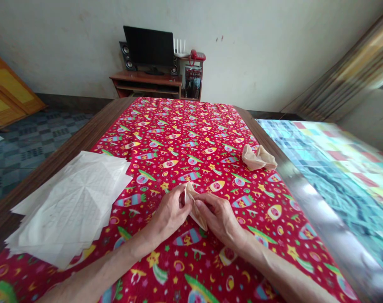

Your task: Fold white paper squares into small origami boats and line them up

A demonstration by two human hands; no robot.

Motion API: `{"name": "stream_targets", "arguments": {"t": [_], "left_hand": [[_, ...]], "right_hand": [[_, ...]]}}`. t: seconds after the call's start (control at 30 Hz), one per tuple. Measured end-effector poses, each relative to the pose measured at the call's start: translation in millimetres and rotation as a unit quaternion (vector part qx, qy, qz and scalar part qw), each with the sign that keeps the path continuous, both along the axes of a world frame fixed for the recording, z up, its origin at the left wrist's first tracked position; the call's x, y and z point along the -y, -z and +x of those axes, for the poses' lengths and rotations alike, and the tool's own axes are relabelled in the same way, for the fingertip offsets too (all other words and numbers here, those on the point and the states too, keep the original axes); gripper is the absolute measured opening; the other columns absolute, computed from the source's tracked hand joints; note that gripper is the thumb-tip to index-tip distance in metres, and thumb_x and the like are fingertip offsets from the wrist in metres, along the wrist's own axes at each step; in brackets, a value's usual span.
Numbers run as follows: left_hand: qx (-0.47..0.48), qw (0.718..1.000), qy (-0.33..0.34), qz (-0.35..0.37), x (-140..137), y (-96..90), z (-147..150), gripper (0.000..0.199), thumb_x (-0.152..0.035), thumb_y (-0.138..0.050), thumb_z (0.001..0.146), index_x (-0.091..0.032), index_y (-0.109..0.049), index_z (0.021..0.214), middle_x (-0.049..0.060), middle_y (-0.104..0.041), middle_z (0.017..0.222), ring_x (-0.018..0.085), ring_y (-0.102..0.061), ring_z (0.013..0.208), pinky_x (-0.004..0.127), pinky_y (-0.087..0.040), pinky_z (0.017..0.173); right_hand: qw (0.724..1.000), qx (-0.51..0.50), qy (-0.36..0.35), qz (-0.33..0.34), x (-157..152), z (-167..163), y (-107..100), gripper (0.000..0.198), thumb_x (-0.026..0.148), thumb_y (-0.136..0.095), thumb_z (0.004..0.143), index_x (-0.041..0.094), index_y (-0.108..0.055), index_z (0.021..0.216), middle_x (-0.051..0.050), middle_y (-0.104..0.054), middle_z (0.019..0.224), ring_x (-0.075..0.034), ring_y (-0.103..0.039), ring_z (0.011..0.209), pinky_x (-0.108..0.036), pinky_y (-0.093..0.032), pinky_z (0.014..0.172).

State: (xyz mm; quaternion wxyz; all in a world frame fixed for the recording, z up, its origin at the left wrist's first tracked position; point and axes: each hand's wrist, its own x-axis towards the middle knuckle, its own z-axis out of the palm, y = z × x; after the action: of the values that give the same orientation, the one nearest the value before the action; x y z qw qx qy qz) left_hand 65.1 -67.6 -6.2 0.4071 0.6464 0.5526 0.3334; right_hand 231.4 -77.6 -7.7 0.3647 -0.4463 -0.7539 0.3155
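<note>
Between my two hands, over the middle of the red cloth, is a folded piece of thin cream paper (197, 214). My left hand (172, 208) pinches its left side near the upper end. My right hand (219, 216) grips the right side with thumb and fingers. The paper stands up in a narrow, creased shape, its lower tip pointing down and right; part of it is hidden by my fingers. A finished-looking folded paper shape (259, 158) with raised, curved ends rests on the cloth at the right. A stack of creased white paper sheets (68, 206) lies at the left.
The red patterned cloth (191, 139) covers a long brown-edged table (98, 126). Beyond its far end stands a desk (147, 80) with a monitor (150, 47), speakers and a red telephone (197, 55). A bed with a checked cover (330, 168) is at the right.
</note>
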Motion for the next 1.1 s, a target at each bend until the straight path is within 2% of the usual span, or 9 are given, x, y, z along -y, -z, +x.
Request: {"name": "stream_targets", "arguments": {"t": [0.07, 0.13, 0.23, 0.37, 0.5, 0.67, 0.93, 1.1], "left_hand": [[-0.004, 1.0, -0.011, -0.011, -1, -1.5, 0, 0.028, -0.028, -0.053, 0.08, -0.015, -0.059, 0.104, 0.008, -0.069, 0.089, 0.023, -0.066, 0.08, 0.031, -0.054, 0.071], [0.002, 1.0, -0.012, -0.016, -1, -2.1, 0, 0.027, -0.028, -0.052, 0.08, -0.016, -0.059, 0.103, 0.006, -0.069, 0.085, 0.021, -0.066, 0.075, 0.03, -0.054, 0.068], [0.007, 1.0, -0.012, -0.014, -2, -2.6, 1, 0.028, -0.028, -0.053, 0.079, -0.018, -0.06, 0.105, 0.006, -0.07, 0.086, 0.021, -0.067, 0.076, 0.029, -0.054, 0.069], [0.005, 1.0, -0.018, -0.025, -2, -3.7, 2, 0.027, -0.026, -0.055, 0.077, -0.016, -0.062, 0.102, 0.006, -0.071, 0.086, 0.022, -0.067, 0.079, 0.03, -0.054, 0.07], [0.036, 0.999, -0.014, -0.033, -2, 1.8, 1, 0.039, -0.025, -0.057, 0.075, -0.017, -0.059, 0.113, 0.006, -0.071, 0.091, 0.022, -0.067, 0.082, 0.029, -0.054, 0.07], [0.09, 0.995, -0.012, -0.047, -4, 11.3, -1, 0.044, -0.023, -0.054, 0.075, -0.019, -0.054, 0.119, 0.003, -0.07, 0.09, 0.018, -0.067, 0.074, 0.027, -0.055, 0.066], [0.179, 0.979, 0.008, -0.1, -5, 5.1, -2, 0.048, -0.023, -0.056, 0.07, -0.017, -0.056, 0.117, 0.003, -0.07, 0.09, 0.018, -0.068, 0.077, 0.027, -0.055, 0.067], [0.223, 0.967, 0.012, -0.121, -5, 1.0, -4, 0.055, -0.023, -0.058, 0.068, -0.015, -0.055, 0.122, 0.005, -0.07, 0.095, 0.02, -0.067, 0.086, 0.028, -0.054, 0.075]], "right_hand": [[1.0, 0.006, -0.013, 0.013, 1, 2, -1, 0.019, 0.033, -0.053, 0.091, 0.021, -0.065, 0.1, -0.001, -0.069, 0.084, -0.013, -0.062, 0.07, -0.022, -0.047, 0.066], [0.999, 0.022, 0.001, 0.035, 2, 3, 0, 0.015, 0.032, -0.055, 0.09, 0.022, -0.065, 0.096, 0.001, -0.068, 0.077, -0.011, -0.061, 0.064, -0.02, -0.045, 0.062], [0.997, 0.047, 0.024, 0.061, 2, 4, 0, 0.015, 0.029, -0.052, 0.092, 0.021, -0.065, 0.088, 0.002, -0.065, 0.07, -0.009, -0.058, 0.057, -0.02, -0.042, 0.056], [0.993, 0.087, -0.004, 0.077, 3, 4, -4, 0.017, 0.036, -0.058, 0.088, 0.02, -0.064, 0.092, 0.0, -0.066, 0.073, -0.011, -0.058, 0.059, -0.021, -0.041, 0.058], [0.989, 0.11, 0.021, 0.101, 3, 3, -5, 0.017, 0.03, -0.053, 0.091, 0.019, -0.063, 0.083, 0.0, -0.061, 0.065, -0.009, -0.053, 0.054, -0.021, -0.037, 0.055], [0.983, 0.123, 0.051, 0.126, 1, 4, 1, 0.019, 0.026, -0.051, 0.091, 0.018, -0.059, 0.076, 0.001, -0.059, 0.062, -0.009, -0.052, 0.053, -0.021, -0.036, 0.054], [0.986, 0.105, 0.051, 0.119, -2, 6, 3, 0.021, 0.027, -0.05, 0.092, 0.019, -0.058, 0.074, 0.001, -0.059, 0.063, -0.01, -0.054, 0.055, -0.021, -0.039, 0.055], [0.988, 0.099, 0.036, 0.11, -1, 6, 0, 0.02, 0.027, -0.048, 0.094, 0.019, -0.061, 0.081, -0.001, -0.062, 0.068, -0.011, -0.056, 0.058, -0.022, -0.04, 0.056]]}}
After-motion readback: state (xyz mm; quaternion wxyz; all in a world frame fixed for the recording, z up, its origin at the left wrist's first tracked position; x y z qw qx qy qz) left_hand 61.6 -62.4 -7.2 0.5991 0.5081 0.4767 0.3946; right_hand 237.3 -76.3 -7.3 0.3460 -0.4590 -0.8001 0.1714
